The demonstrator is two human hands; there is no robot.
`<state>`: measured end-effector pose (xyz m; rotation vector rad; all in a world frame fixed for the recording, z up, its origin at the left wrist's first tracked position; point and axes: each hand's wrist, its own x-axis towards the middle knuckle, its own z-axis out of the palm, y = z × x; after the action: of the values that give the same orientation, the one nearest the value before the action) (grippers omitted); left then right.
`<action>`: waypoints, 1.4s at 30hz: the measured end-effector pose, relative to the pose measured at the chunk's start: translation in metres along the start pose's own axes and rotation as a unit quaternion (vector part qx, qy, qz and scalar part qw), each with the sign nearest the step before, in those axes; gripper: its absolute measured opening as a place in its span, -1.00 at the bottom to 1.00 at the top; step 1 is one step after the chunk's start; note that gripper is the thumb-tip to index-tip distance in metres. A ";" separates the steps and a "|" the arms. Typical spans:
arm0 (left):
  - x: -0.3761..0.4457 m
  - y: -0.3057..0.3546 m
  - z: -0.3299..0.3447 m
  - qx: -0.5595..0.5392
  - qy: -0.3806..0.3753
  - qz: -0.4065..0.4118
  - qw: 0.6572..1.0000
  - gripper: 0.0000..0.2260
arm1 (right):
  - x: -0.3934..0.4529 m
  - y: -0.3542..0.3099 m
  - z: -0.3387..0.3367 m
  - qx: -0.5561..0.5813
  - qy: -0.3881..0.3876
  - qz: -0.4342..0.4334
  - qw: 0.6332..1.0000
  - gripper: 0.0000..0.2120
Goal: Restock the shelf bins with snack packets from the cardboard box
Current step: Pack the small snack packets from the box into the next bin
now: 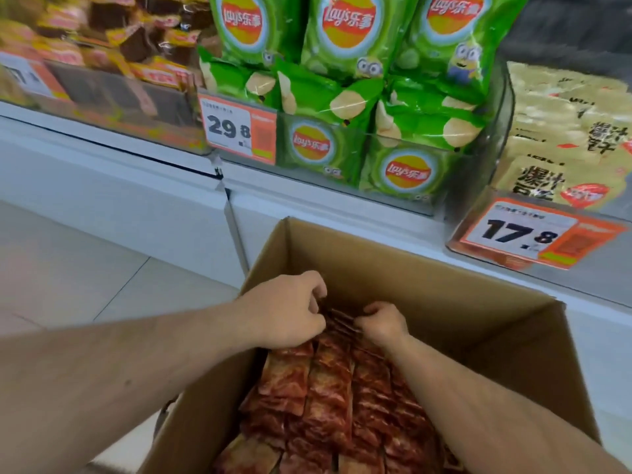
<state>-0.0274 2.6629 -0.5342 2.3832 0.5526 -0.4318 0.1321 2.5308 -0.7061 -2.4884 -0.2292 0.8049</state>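
White shelf [136,172]: clear bins [492,142] on top; cardboard box [410,268] just below.

even, bright indoor light falls from above, with soft shadow inside the cardboard box [444,295] beyond the hands. the packets up and left of the hands are smeared by motion blur. pale glare sits on the clear bin fronts [478,172]. wide-angle bending curves the shelf edge [102,138] toward the borders.
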 end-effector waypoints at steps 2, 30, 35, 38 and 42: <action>-0.001 -0.009 0.004 -0.013 -0.017 -0.019 1.000 -0.68 | 0.013 0.005 0.015 -0.005 0.005 0.008 1.000 -0.78; 0.014 -0.029 0.034 -0.406 -0.028 -0.280 0.869 -0.82 | 0.023 0.051 0.018 -0.022 0.020 0.057 0.998 -0.61; 0.016 -0.039 0.040 -0.394 -0.043 -0.291 0.871 -0.78 | 0.027 0.046 0.027 -0.060 0.066 0.013 0.996 -0.88; 0.014 -0.040 0.038 -0.385 -0.045 -0.292 0.874 -0.76 | 0.004 0.032 0.014 -0.047 0.079 -0.075 0.993 -0.96; 0.008 -0.034 0.036 -0.409 -0.038 -0.285 0.866 -0.78 | -0.055 0.009 -0.023 -0.012 0.093 -0.213 0.973 -0.96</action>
<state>-0.0432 2.6655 -0.5813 1.3558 1.1451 -0.4217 0.1010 2.4973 -0.6675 -2.3899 -0.6781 0.3900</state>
